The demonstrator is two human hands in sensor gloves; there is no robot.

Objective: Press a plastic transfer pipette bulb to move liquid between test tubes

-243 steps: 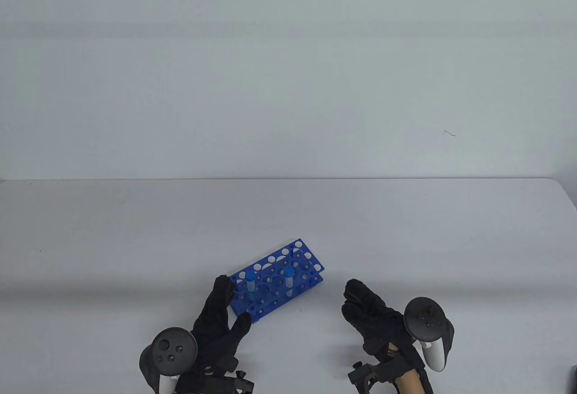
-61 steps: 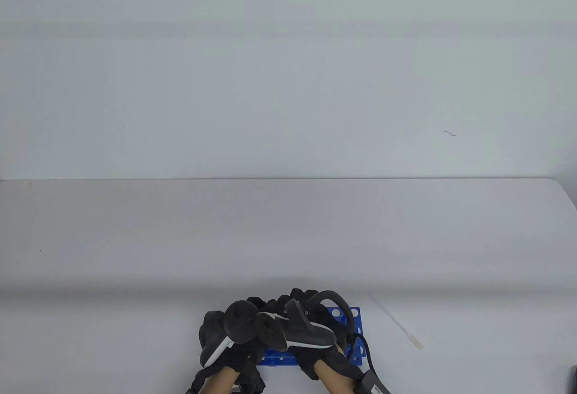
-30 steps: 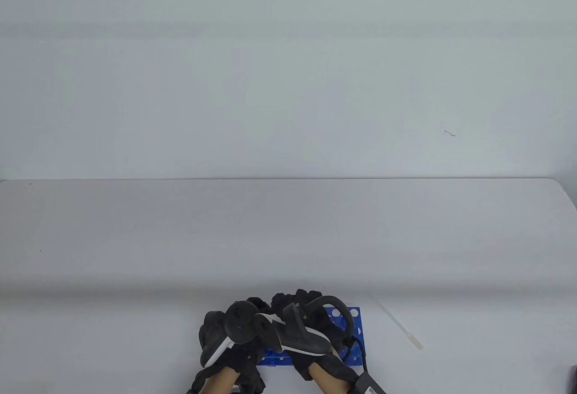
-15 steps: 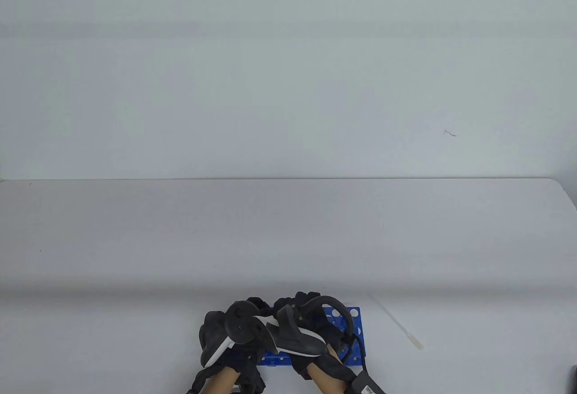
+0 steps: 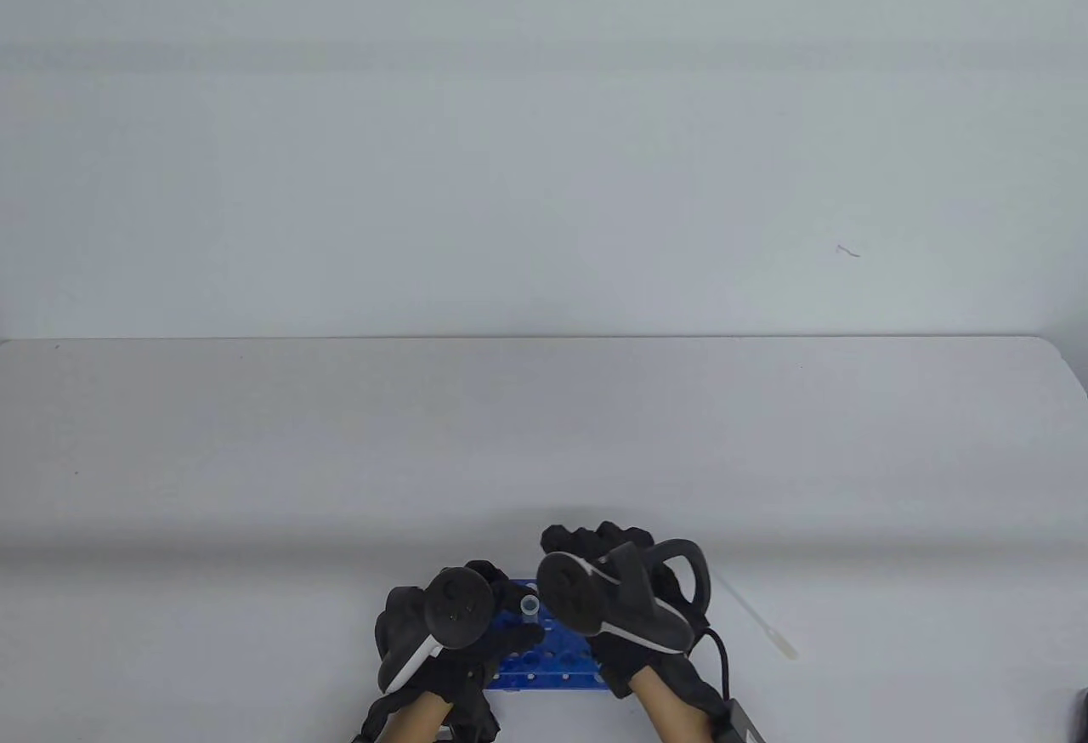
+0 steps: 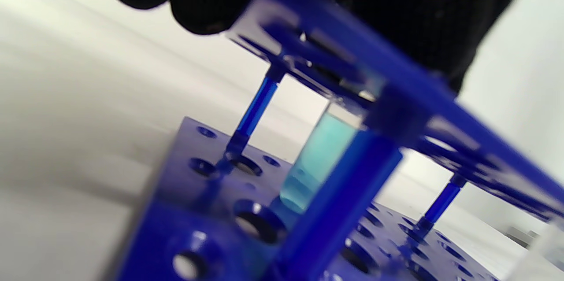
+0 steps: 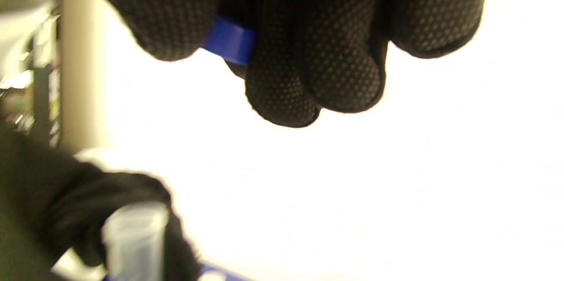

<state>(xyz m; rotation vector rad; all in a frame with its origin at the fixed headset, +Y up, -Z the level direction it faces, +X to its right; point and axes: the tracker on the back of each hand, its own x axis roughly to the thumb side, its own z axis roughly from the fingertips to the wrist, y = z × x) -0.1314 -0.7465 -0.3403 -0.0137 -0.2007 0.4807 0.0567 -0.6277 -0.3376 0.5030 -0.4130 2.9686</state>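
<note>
The rack [image 5: 544, 665] sits at the table's [image 5: 255, 454] near edge — pipette [image 5: 752, 615] lying just right of it.

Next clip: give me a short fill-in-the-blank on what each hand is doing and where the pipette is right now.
1. The right hand pinches a small ____ plastic cap between its fingertips.
2. The clear test tube in the blue plastic rack now stands ____, its mouth uncovered.
3. The translucent plastic transfer pipette lies on the white table, to the ____ of the rack.
4. The liquid in the tube in the left wrist view is ____.

Missing words: blue; open; right; turquoise
</note>
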